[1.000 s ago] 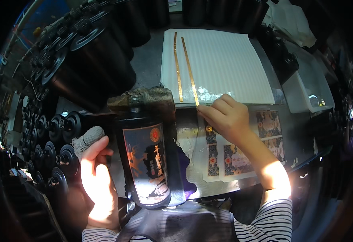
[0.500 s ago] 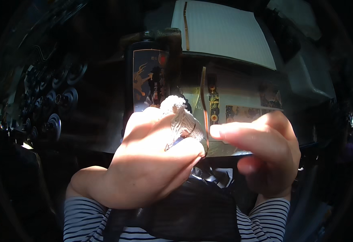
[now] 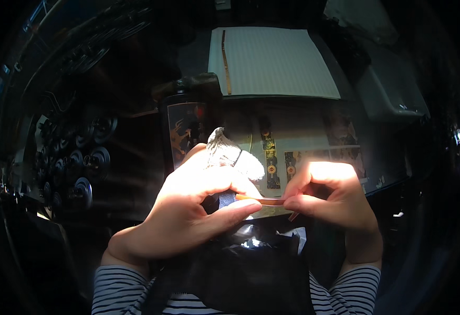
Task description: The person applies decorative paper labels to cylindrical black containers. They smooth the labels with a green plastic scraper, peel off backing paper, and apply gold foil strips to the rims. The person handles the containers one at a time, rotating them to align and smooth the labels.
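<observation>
A thin copper-coloured strip (image 3: 268,201) runs roughly sideways between my two hands, low over the near edge of the table. My left hand (image 3: 188,202) pinches its left end between thumb and finger. Tucked in the same hand is a bunched white cloth (image 3: 240,160), brightly lit, rising above the fingers. Below it a bit of blue-grey cloth (image 3: 226,199) shows by the palm. With thumb and forefinger, my right hand (image 3: 337,197) grips the strip's right part, and a short end pokes out under the thumb.
A ridged white sheet (image 3: 282,63) lies at the back, with a similar narrow strip (image 3: 226,65) on it. Left of centre stands a dark container (image 3: 185,128) with a printed label. Printed pieces (image 3: 271,157) lie beneath my hands. Several dark round discs (image 3: 97,160) sit at left; a translucent tub (image 3: 393,94) at right.
The strip has turned from upright to roughly sideways. My right hand, formerly apart with its forefinger near the strip, now pinches it. The view has shifted, so the background sits lower.
</observation>
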`<state>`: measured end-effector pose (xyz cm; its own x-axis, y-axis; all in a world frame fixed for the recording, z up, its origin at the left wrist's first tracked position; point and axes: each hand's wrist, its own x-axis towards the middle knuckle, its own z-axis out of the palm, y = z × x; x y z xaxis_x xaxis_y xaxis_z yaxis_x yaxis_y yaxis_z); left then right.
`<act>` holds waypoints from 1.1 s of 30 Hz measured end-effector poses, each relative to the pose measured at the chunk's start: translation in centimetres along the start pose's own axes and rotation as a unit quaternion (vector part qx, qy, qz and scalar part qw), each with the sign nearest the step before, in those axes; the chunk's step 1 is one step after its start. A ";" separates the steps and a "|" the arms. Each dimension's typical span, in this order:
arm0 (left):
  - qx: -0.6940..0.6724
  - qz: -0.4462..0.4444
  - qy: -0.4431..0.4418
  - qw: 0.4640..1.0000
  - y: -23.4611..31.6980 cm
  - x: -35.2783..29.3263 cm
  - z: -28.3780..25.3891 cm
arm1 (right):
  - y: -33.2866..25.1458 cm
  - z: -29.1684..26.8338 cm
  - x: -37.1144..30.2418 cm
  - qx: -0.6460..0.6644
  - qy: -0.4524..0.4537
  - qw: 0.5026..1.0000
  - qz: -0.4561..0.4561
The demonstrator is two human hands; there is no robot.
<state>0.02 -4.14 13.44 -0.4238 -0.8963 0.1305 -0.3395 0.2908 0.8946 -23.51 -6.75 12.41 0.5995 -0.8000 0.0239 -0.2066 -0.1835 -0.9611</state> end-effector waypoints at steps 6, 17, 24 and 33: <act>-0.021 -0.061 0.185 0.981 -3.3 -0.1 -3.8 | -0.6 1.4 7.4 -0.005 0.038 0.999 0.032; -0.237 -0.110 0.327 0.908 -10.1 2.5 -7.1 | 0.1 2.1 16.6 0.049 0.021 0.993 0.108; -0.249 -0.115 0.319 0.907 -10.9 2.7 -7.4 | 0.9 2.0 17.3 0.031 0.014 0.991 0.127; -0.256 -0.120 0.326 0.902 -11.0 3.1 -7.3 | 0.6 2.1 17.5 0.023 0.026 0.988 0.152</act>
<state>8.54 -12.59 7.18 0.2502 -0.9680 -0.0192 0.1477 0.0186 0.9889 -11.50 -19.68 11.66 0.4742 -0.8430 -0.2540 -0.3336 0.0949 -0.9379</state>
